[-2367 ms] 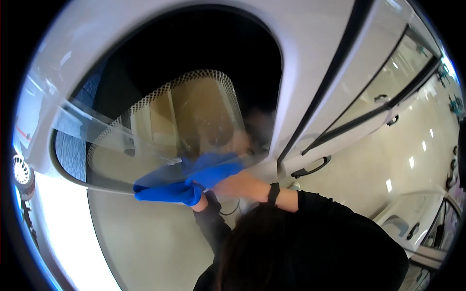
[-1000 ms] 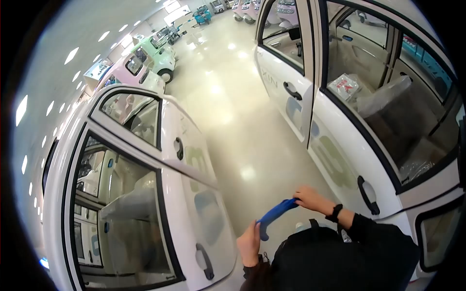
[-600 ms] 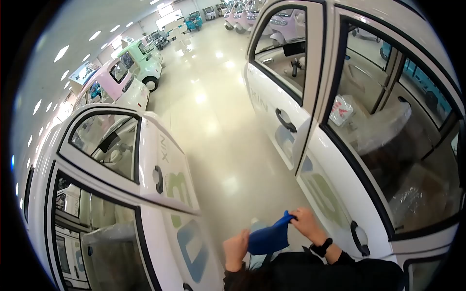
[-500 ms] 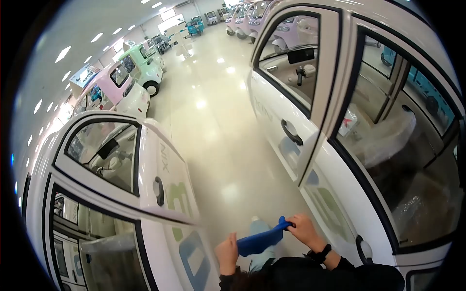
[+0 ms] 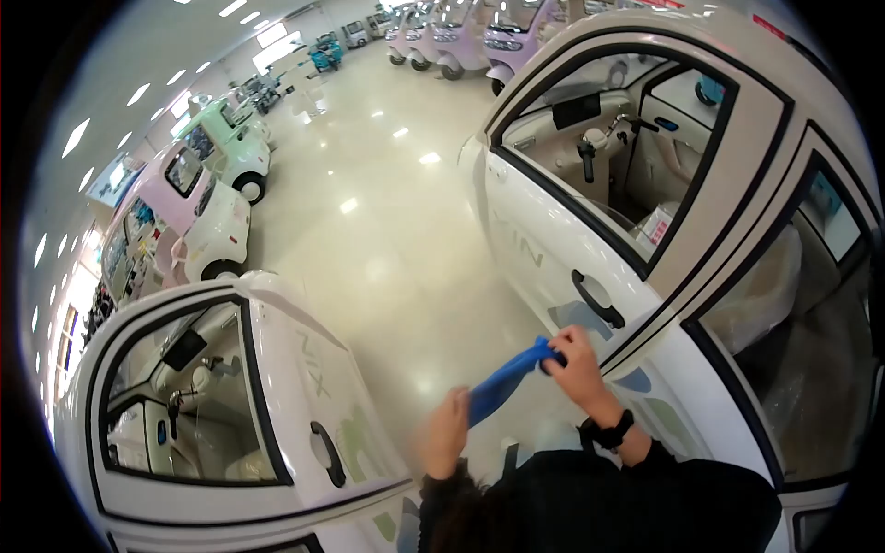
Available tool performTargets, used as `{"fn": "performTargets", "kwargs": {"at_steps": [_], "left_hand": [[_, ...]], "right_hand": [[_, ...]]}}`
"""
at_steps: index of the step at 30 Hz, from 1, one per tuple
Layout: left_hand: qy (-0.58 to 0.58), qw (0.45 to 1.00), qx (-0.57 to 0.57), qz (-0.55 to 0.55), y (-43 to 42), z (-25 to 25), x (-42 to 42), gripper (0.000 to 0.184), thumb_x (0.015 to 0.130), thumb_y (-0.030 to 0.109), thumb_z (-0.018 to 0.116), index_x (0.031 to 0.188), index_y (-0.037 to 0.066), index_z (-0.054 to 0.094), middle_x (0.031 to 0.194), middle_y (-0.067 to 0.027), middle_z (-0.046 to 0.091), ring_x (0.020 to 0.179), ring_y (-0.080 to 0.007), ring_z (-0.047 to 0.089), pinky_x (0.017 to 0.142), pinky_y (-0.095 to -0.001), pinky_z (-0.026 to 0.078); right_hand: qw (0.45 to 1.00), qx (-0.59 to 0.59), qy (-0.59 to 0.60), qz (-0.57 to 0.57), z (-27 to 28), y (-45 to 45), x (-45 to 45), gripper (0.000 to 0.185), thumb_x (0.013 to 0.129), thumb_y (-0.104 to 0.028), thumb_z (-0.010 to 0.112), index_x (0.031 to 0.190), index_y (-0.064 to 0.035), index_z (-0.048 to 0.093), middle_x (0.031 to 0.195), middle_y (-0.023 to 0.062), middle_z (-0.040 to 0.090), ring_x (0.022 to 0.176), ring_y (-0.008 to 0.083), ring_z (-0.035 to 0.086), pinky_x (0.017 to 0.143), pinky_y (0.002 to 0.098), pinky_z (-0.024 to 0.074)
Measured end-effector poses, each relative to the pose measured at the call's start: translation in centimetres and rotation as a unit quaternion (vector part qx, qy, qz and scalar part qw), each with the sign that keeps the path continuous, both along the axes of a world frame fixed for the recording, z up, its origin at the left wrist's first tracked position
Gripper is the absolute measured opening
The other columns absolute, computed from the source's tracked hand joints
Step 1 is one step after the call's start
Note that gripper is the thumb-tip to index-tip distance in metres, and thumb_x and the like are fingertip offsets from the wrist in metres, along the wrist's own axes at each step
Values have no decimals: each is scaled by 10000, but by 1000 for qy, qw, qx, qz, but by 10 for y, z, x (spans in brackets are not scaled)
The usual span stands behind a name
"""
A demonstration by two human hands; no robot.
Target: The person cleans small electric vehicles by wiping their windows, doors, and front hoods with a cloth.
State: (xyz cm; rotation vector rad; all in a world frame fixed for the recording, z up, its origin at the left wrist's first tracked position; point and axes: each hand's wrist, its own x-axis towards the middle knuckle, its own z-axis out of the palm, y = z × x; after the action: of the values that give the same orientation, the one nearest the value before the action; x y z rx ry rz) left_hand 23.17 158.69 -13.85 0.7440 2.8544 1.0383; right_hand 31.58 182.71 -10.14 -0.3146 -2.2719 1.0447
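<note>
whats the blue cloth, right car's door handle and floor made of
Blue cloth: soft matte fabric, perhaps microfibre, since it creases and bunches. Door handle: probably plastic, smooth black, no metallic shine. Floor: glossy, maybe polished tile; bright reflections show.

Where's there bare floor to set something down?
Glossy cream floor looks open ahead, between the white left-side vehicle and the white right-side vehicle. It's crowded closer in: left hand, stretched blue cloth and right hand hang over that gap.

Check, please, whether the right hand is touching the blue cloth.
Touching. The head view shows it: the right hand grips one end of the blue cloth, and the fabric bunches against it with no gap.
</note>
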Motion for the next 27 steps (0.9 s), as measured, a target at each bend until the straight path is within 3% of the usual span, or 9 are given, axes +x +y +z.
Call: {"fn": "performTargets", "kwargs": {"at_steps": [2, 5, 10, 15, 17, 19, 22, 25, 27], "left_hand": [[-131, 989, 55, -51, 26, 23, -22, 298, 950, 319, 551, 1128, 87, 607, 779, -173, 652, 711, -341, 649, 657, -415, 498], [-185, 971, 55, -141, 55, 27, -57, 332, 906, 331, 625, 1124, 80, 621, 798, -178, 658, 703, -326, 655, 653, -401, 500], [-147, 971, 50, -181, 89, 0, -122, 348, 881, 328, 662, 1105, 64, 633, 825, -188, 666, 728, -334, 650, 674, -393, 501], [-150, 982, -19, -115, 101, -27, -214, 356, 912, 362, 612, 1118, 71, 629, 925, -196, 674, 849, -372, 652, 742, -415, 508], [-141, 985, 27, -98, 107, -17, -251, 324, 921, 341, 599, 1107, 78, 630, 942, -186, 676, 863, -377, 646, 739, -418, 501], [-75, 993, 34, -84, 122, 3, -283, 287, 918, 251, 592, 1092, 25, 622, 901, -199, 665, 797, -273, 640, 742, -354, 489], [-113, 992, 35, -32, 152, 14, -327, 284, 896, 235, 587, 1086, 27, 626, 787, -163, 645, 708, -244, 628, 662, -354, 478], [-187, 978, 61, -72, 194, 25, -369, 259, 899, 174, 578, 1099, 16, 624, 721, -90, 603, 645, -133, 566, 598, -283, 444], [-170, 971, 105, -135, 231, 34, -391, 259, 905, 150, 573, 1128, 23, 604, 739, -116, 621, 634, -173, 595, 604, -310, 458]], "right_hand": [[994, 48, -37, -91, -6, 21, -20, 207, 739, -90, 698, 918, 4, 651, 915, 138, 599, 813, 335, 599, 711, 379, 488], [986, 10, -95, -137, -19, 50, -50, 203, 756, -88, 698, 935, 0, 663, 901, 142, 589, 798, 318, 600, 686, 378, 481], [977, 0, -153, -151, -31, 90, -119, 218, 800, -215, 665, 983, -107, 714, 649, 152, 634, 610, 337, 623, 568, 390, 483], [979, -42, -137, -143, -42, 109, -210, 255, 815, -187, 650, 1050, -106, 708, 646, 160, 635, 601, 307, 639, 577, 365, 504], [973, -164, -120, -108, -19, 112, -245, 265, 833, -158, 637, 1082, -85, 693, 627, 157, 630, 556, 281, 639, 559, 340, 504], [981, -128, -95, -112, -17, 123, -274, 285, 849, -134, 625, 1122, -70, 675, 627, 151, 639, 533, 242, 649, 547, 319, 505], [967, -233, -74, -68, 5, 143, -298, 271, 849, -86, 605, 1109, -38, 666, 706, 142, 687, 606, 205, 692, 618, 283, 534], [970, -226, -24, -86, 19, 167, -312, 281, 831, 12, 599, 1106, 9, 656, 783, 141, 706, 654, 177, 692, 661, 261, 544], [976, -187, -12, -107, 24, 189, -312, 294, 805, 47, 604, 1094, 12, 648, 854, 145, 709, 730, 185, 703, 739, 270, 546]]}}
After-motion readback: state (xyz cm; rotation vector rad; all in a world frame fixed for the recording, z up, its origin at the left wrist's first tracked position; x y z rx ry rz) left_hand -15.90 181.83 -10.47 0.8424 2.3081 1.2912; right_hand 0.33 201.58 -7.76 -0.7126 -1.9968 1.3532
